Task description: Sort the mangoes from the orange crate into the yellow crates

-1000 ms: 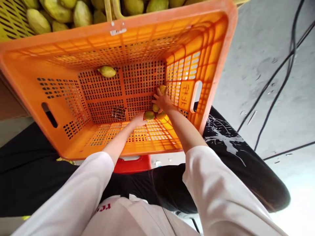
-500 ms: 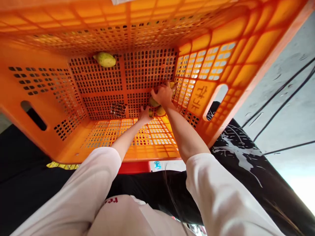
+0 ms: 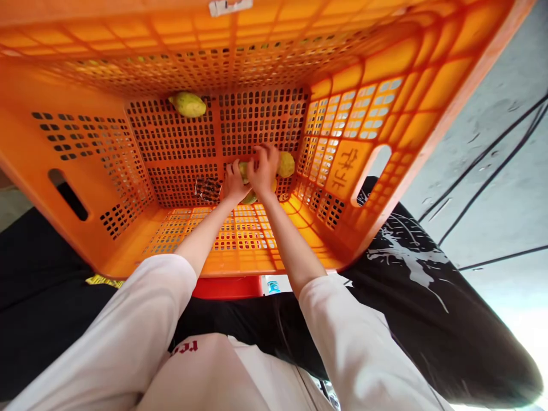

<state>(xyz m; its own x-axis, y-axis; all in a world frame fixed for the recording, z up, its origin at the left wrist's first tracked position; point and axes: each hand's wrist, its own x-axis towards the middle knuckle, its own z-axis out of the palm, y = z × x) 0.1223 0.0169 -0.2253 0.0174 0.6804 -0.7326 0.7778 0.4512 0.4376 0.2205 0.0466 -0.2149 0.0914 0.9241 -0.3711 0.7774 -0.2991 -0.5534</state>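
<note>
Both my arms, in white sleeves, reach down into a deep orange plastic crate [image 3: 428, 108]. My left hand [image 3: 233, 181] and my right hand [image 3: 262, 166] meet at the crate's floor, fingers curled around yellow-green fruits [image 3: 249, 171] gathered between them. One more fruit [image 3: 286, 164] lies just right of my right hand against the crate's wall. A single fruit [image 3: 188, 105] rests apart at the far side of the floor.
A small dark patch [image 3: 207, 188] sits on the crate floor left of my hands. A red stool [image 3: 226, 287] shows under the crate's near rim. Black cloth [image 3: 419, 297] covers my lap. Black cables [image 3: 492, 165] run across the grey concrete floor at right.
The camera has dipped closer into the crate, so the pile of fruit behind it is out of view. My right hand has moved left toward my left hand, and both now close on the fruits.
</note>
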